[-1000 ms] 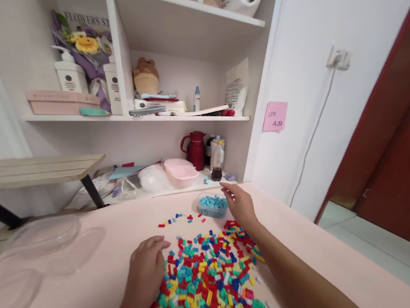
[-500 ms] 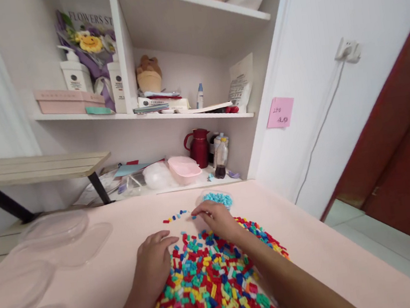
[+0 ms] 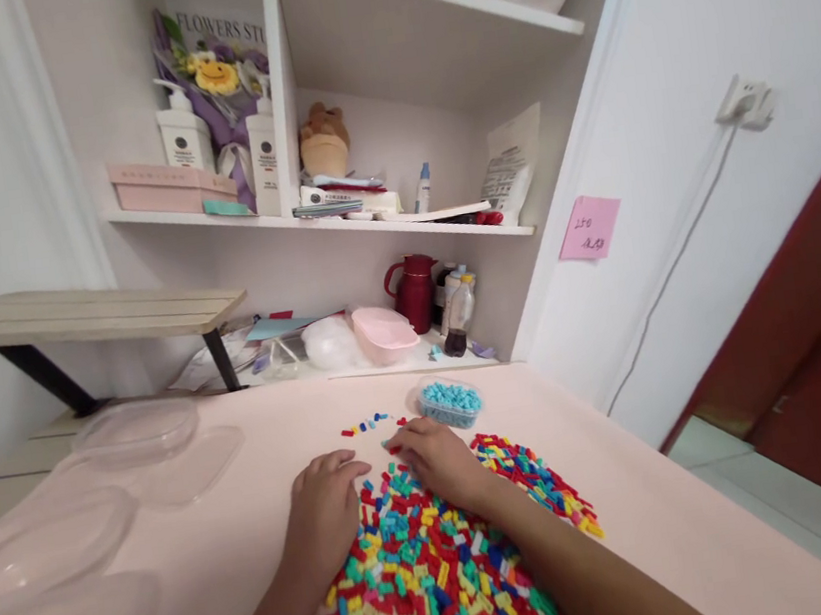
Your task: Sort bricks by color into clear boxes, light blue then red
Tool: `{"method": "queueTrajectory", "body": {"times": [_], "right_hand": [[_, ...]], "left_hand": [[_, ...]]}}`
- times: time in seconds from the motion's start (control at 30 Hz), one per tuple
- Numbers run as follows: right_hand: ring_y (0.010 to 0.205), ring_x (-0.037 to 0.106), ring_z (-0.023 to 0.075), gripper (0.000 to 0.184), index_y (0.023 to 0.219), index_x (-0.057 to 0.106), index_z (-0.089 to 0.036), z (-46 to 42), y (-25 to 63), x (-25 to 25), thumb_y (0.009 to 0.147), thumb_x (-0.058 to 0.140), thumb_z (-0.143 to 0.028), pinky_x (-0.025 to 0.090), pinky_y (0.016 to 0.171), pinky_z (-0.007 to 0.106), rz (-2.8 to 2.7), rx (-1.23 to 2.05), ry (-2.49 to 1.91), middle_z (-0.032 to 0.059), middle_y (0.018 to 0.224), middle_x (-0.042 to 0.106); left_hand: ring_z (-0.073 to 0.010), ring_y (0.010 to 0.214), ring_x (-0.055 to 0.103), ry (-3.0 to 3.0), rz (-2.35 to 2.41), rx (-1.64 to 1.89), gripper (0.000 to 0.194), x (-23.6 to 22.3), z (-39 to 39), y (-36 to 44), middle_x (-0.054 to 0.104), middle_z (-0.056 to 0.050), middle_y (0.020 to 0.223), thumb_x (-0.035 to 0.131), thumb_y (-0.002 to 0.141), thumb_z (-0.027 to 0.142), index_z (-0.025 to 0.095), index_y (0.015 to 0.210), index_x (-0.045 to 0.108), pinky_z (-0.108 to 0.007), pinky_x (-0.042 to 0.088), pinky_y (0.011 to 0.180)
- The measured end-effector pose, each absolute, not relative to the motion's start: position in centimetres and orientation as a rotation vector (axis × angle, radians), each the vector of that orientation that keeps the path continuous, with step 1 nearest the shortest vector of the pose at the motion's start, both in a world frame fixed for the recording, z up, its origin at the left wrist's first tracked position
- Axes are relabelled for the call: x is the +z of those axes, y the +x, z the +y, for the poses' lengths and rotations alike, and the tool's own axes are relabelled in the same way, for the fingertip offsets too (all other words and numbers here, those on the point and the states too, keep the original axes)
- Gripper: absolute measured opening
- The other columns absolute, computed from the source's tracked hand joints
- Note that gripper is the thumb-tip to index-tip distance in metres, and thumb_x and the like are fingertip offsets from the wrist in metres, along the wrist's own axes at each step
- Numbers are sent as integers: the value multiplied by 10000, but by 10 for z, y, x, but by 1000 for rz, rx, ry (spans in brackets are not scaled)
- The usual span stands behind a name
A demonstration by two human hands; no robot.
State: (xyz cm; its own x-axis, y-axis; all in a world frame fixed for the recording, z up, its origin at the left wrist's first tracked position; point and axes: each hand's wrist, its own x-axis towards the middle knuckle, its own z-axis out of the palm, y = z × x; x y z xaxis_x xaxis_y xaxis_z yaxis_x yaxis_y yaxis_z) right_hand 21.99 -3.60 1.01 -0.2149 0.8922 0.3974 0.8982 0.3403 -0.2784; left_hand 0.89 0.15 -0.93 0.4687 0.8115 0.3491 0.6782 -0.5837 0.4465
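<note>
Toy bricks (image 3: 423,578) lie heaped near, likely light, stiff, best pinched by opposite sides. Left hand (image 3: 324,513): fingers loosely together, thumb apart; right hand (image 3: 440,463): fingers curled at the far edge, grip unclear.

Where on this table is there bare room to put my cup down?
The pink table looks bare right of the smaller brick pile and right forearm, and between the left forearm and clear plasticware. It's crowded around the main brick spread, partly under the right forearm.

Right hand (image 3: 438,460) — clear of tub (image 3: 451,405)
</note>
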Motion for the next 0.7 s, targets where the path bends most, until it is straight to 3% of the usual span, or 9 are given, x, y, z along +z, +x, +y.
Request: {"method": "queueTrajectory", "body": {"times": [0.2,0.43,0.7], "right_hand": [[994,621,199,318,1113,685,-228,-36,226,10,861,553,-87,460,904,307,-1983,97,-1605,56,1026,693],[961,598,221,318,1194,655,-184,-32,219,8,964,435,-200,458,849,309,-2052,-97,-1684,107,1008,662],[934,629,200,365,1243,635,-220,-29,224,3,970,394,-194,477,859,312,-1856,158,-1564,66,972,694]], "left_hand": [[-212,1192,564,2476,1285,771,439,-7,0,9,676,-29,1241,420,837,78,289,1049,741,-413,392,1029],[-219,1191,562,2475,1284,779,439,-5,-3,10,677,-41,1239,423,831,63,273,1052,739,-428,391,1033],[-216,1198,556,2495,1302,743,439,-5,-3,11,669,-32,1251,413,846,68,279,1058,733,-427,389,1030]]}}
